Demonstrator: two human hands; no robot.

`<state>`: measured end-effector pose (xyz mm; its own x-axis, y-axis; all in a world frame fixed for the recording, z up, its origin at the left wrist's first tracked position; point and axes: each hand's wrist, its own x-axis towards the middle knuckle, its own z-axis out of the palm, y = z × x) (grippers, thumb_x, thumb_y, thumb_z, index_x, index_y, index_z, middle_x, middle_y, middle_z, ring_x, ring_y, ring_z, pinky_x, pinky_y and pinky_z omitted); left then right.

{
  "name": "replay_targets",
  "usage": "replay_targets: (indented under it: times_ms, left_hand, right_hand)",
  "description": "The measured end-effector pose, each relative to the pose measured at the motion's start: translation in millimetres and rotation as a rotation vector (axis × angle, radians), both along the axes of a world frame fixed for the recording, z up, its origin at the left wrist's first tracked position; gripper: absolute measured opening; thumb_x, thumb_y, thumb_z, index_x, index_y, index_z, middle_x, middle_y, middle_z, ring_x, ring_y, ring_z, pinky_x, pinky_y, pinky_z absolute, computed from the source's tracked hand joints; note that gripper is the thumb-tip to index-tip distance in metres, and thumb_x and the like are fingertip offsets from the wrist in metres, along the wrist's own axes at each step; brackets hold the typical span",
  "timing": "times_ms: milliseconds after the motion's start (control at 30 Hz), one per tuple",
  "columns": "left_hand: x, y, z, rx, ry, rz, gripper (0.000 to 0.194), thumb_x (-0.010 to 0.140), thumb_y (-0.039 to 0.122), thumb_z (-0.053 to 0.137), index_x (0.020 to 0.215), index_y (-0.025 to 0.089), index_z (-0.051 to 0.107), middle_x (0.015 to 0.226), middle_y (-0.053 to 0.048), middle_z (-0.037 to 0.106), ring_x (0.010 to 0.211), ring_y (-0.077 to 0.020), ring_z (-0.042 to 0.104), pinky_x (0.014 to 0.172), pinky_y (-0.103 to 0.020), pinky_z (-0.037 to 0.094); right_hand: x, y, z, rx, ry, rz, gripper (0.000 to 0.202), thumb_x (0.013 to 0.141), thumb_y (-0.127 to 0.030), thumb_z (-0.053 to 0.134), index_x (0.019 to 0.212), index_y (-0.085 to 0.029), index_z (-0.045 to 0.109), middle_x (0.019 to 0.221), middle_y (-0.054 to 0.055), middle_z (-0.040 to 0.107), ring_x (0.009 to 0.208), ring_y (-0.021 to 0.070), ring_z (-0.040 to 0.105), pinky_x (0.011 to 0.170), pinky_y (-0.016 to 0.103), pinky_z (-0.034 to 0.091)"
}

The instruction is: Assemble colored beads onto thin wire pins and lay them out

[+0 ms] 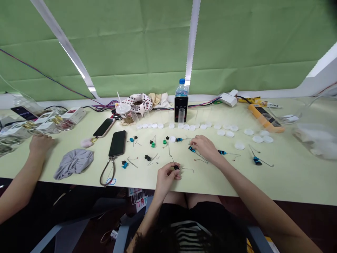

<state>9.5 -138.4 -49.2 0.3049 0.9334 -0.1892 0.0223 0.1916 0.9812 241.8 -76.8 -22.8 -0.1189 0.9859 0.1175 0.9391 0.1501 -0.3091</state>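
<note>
My left hand (166,179), near the table's front edge, pinches a small black part (176,168) with thin bent metal wires sticking out up and to the right. Farther up and to the right, my right hand (206,147) has its fingers closed over a small blue-and-black part (191,149) with bent wires; its fingers partly cover it. Right beside that wrist lies another blue-and-black part (222,152) with wires. Toward the left, green parts (153,144), black parts (147,158) and blue parts (124,164) lie spread out with loose wires.
White round caps (239,146) and clear tubes (181,116) stretch across the table (297,179). Behind them a phone timer (181,105) leans on a water bottle (182,89). A dark phone (117,143), a grey scrunchie (74,163) and another person's hand (40,143) are left; an orange meter (265,117) sits right.
</note>
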Motion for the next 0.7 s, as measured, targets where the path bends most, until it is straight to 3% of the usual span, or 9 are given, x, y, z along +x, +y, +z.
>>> replay_targets:
  times_ms: [133,300,433,567,700]
  left_hand:
    - [-2.5,-0.8,0.3,-0.003,-0.036,-0.043,0.025,0.072,0.024,0.062,0.094,0.012,0.064,0.080,-0.006,0.066,0.056,-0.0109,0.060,0.060,-0.027,0.056]
    - [-2.9,0.3,-0.9,0.008,-0.026,-0.073,0.025,0.072,0.024,0.062,0.094,0.012,0.065,0.074,-0.004,0.065,0.056,-0.0112,0.059,0.060,-0.026,0.055]
    - [-2.5,-0.4,-4.2,0.016,-0.030,-0.063,0.025,0.072,0.024,0.062,0.095,0.012,0.065,0.075,-0.005,0.065,0.056,-0.0111,0.059,0.060,-0.026,0.055]
    - [-4.8,-2.6,-6.1,0.035,-0.098,0.028,0.028,0.074,0.027,0.062,0.099,0.013,0.063,0.084,-0.006,0.065,0.054,-0.0092,0.057,0.056,-0.026,0.055]
    - [-7.5,-3.2,-3.5,0.054,-0.148,0.106,0.033,0.076,0.029,0.061,0.105,0.014,0.061,0.089,-0.006,0.063,0.054,-0.0081,0.056,0.054,-0.024,0.054]
  right_hand:
    - [-2.6,5.0,-7.5,-0.058,0.041,0.007,0.010,0.079,-0.015,0.057,0.082,-0.020,0.064,0.085,0.003,0.063,0.085,0.0182,0.054,0.067,0.026,0.034]
    - [-3.6,6.4,-16.7,-0.050,-0.008,0.013,0.014,0.077,-0.008,0.053,0.073,-0.019,0.060,0.081,0.002,0.063,0.080,0.0177,0.053,0.067,0.027,0.033]
    - [-3.5,2.7,-11.0,0.011,-0.043,0.012,0.018,0.079,-0.008,0.049,0.066,-0.018,0.056,0.075,0.004,0.060,0.077,0.0190,0.052,0.066,0.028,0.034]
    - [-18.5,-22.8,6.8,0.175,0.023,-0.028,0.019,0.085,-0.011,0.045,0.073,-0.018,0.057,0.080,0.006,0.059,0.079,0.0200,0.051,0.068,0.030,0.036]
    - [-49.0,-65.8,7.0,0.110,0.172,0.195,0.018,0.088,-0.017,0.048,0.075,-0.020,0.059,0.080,0.004,0.059,0.081,0.0187,0.053,0.070,0.030,0.040]
